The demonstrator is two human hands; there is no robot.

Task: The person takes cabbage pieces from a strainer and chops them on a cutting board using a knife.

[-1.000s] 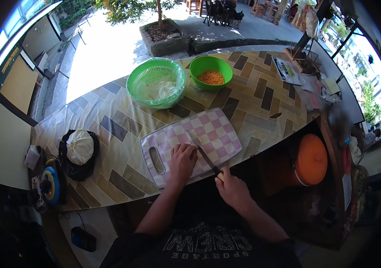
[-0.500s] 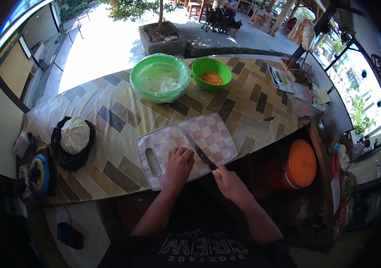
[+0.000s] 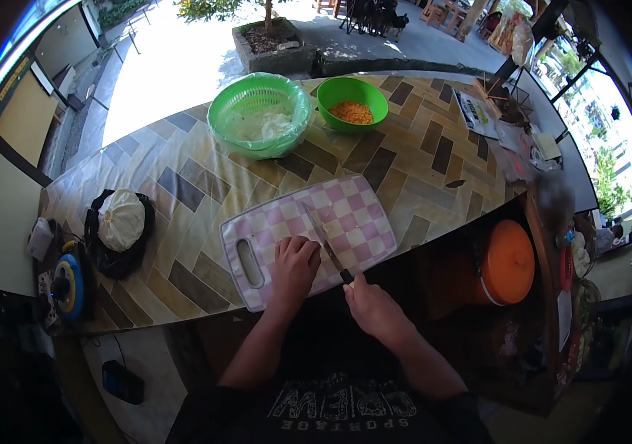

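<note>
A pink-and-white checkered cutting board (image 3: 353, 214) lies on the tiled counter in front of me. My left hand (image 3: 296, 266) rests on it with fingers curled down and pressed together; whatever they hold is hidden under the fingertips. Wrapped round the dark handle of a kitchen knife (image 3: 323, 238) is my right hand (image 3: 376, 309), at the board's near edge. The blade points away from me over the board, just right of my left fingers. Tiny crumbs dot the board.
Beyond the board stand a green basket (image 3: 223, 137) lined with clear plastic and a green bowl (image 3: 370, 92) with orange shreds. A white bundle in a black bag (image 3: 119, 222) sits left. An orange lidded bucket (image 3: 507, 263) is below right. Papers (image 3: 475, 115) lie at the far right.
The whole view has shifted slightly, with the counter higher in it. The knife blade has moved a little against the board; the left hand keeps its curled pose.
</note>
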